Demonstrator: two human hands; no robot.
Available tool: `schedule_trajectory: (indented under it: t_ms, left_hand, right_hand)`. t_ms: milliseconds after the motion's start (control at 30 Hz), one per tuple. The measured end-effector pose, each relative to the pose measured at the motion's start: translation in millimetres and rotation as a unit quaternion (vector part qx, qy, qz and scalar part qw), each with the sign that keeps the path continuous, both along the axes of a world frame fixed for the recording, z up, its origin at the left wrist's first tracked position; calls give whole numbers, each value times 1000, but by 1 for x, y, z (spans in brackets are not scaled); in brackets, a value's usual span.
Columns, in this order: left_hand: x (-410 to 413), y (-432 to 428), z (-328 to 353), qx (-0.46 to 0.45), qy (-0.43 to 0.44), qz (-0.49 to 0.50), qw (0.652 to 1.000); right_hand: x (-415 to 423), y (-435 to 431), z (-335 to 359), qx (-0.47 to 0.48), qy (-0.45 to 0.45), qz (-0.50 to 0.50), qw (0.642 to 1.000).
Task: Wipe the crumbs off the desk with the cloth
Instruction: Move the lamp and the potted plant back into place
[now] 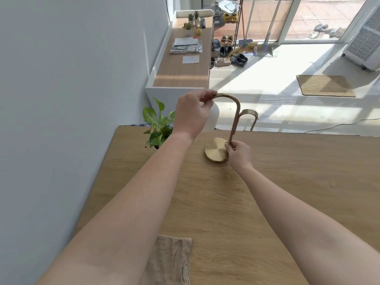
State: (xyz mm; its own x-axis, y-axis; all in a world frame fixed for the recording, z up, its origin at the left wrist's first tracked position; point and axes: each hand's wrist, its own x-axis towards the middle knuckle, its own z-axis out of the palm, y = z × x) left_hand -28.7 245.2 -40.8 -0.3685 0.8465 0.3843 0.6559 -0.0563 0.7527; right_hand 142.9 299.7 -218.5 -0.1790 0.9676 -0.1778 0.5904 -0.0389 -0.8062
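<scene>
Both hands [191, 116] far beyond cloth [170, 262]

I can read no text, label, brand or number anywhere; the flat grey and white papers [186, 45] on the long wooden side bench [181, 73] are too small to make out.

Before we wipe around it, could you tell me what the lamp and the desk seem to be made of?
Lamp: probably brushed brass-toned metal, judging by the round base's radial sheen; its shade looks like frosted white glass or plastic. Desk: light oak-look wood or laminate, matte, with visible grain.
</scene>
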Motion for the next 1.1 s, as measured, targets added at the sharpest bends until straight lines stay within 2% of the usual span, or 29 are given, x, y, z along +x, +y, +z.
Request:
schedule_trajectory:
  t_ms: [333,1100]
  left_hand:
    - [0,-18,6,-13,-9,-8,1000]
    - [-7,-178,25,-16,5,-81,997]
  right_hand:
    - [6,-14,10,-12,-23,17,1000]
    - [18,-183,35,3,-32,17,999]
